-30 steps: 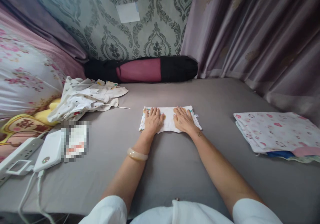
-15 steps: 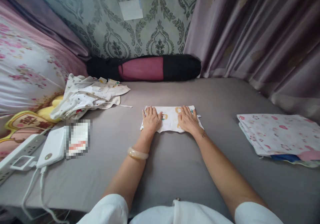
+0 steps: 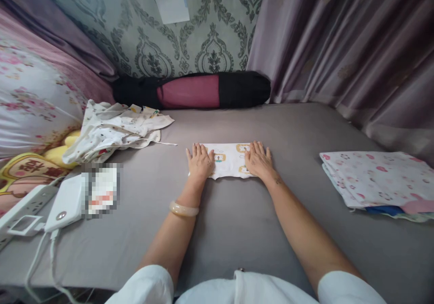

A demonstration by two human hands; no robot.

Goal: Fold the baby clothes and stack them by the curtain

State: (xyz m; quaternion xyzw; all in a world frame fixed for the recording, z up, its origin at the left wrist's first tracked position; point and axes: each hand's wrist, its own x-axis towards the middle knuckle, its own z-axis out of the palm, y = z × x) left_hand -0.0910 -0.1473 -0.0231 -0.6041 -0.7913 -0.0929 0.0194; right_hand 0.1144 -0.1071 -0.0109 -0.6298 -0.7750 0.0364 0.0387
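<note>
A small folded white cloth [image 3: 228, 160] with little printed pictures lies on the grey bed sheet [image 3: 237, 222] in front of me. My left hand [image 3: 199, 161] lies flat on its left end, fingers stretched out. My right hand [image 3: 259, 160] lies flat on its right end, fingers spread too. Both palms press down on the cloth; neither grips it. A pale bangle [image 3: 183, 210] sits on my left wrist.
A crumpled white printed garment [image 3: 117, 130] lies at the left. A stack of folded pink-patterned cloths [image 3: 376, 177] sits at the right. A black and pink roll [image 3: 193, 90] lies along the wall. A white power strip and charger [image 3: 50, 204] rest at the near left, beside floral pillows.
Both hands have slid apart along the folded cloth, from near its middle out to its two ends, uncovering the printed pictures in between.
</note>
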